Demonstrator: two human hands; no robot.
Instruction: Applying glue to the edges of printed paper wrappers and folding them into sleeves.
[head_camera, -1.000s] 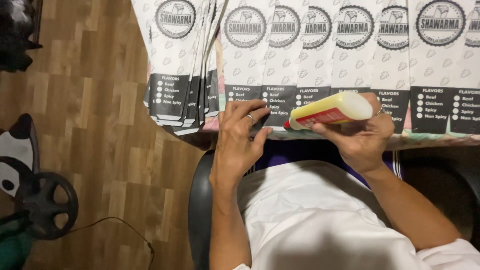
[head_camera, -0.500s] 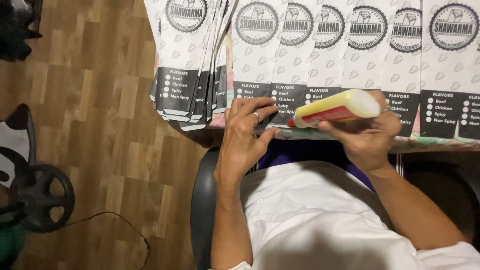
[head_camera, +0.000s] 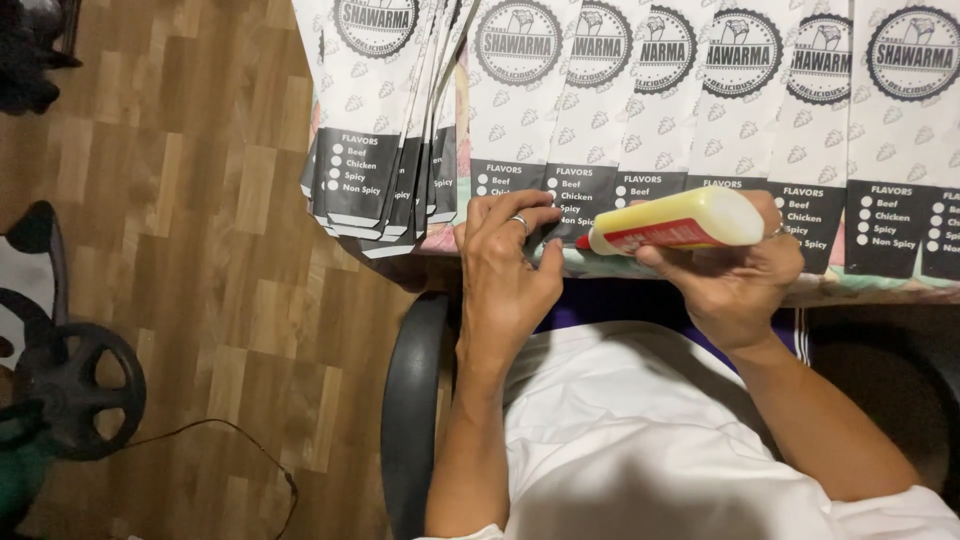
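Right hand (head_camera: 735, 280) grips glue bottle (head_camera: 670, 222); left hand (head_camera: 505, 270) presses paper sleeve (head_camera: 510, 190).

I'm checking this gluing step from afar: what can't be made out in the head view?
- Glue bottle tip: sits close to the left hand, so any contact with the paper is unclear.
- Paper bags: tops cut off by the upper edge.
- Table edge: mostly covered by bags.
- Right hand: palm turned away; part of its grip on the bottle is hidden.
- Stacked bags: count unreadable, overlapped.
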